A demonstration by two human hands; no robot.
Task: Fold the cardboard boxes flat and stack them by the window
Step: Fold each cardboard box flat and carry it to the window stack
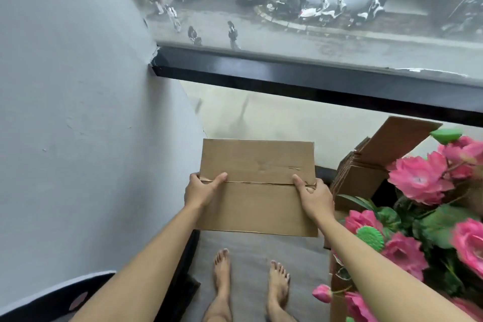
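Window glass (313,21) fills the upper half of the frame, with a dark sill bar (313,81) running below it and a pale grey wall (78,86) taking the whole left side. Pink artificial flowers (418,183) crowd the lower right. Just behind them, at right of centre, stands a pile of flattened cardboard (366,167), one panel leaning up toward the sill. At centre frame the person holds a flattened cardboard box (257,188) level in front of them, above the grey floor (251,256) and their bare feet. The left hand (201,191) grips the box's left edge with the thumb on top along the centre seam; the right hand (312,196) holds the right edge the same way, thumb over the seam, fingers underneath out of sight. The box looks light and fairly stiff, but likely to hinge or spring open along that seam, so pinching both edges at the seam seems the sound hold while carrying it to the pile.
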